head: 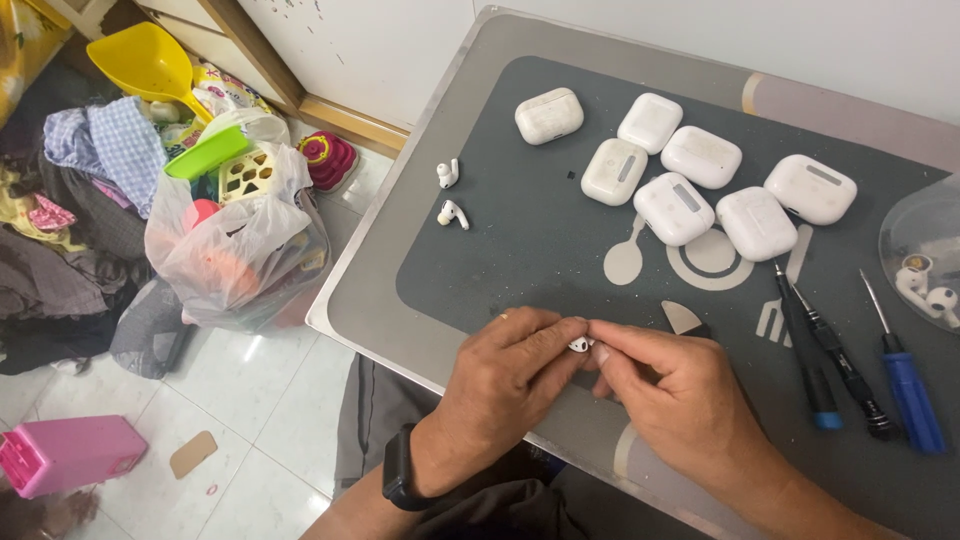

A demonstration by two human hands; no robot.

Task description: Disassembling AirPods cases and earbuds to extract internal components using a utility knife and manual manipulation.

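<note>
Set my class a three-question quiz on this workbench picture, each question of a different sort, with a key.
1. How many white cases lie on the grey mat?
2. True or false: the two loose earbuds lie on the mat's left part, apart from the cases.
3. What do the left hand and right hand pinch together? A) a screwdriver B) a small white earbud piece C) a case

Key: 1. Seven. 2. True. 3. B; the screwdrivers lie untouched to the right of the hands.
</note>
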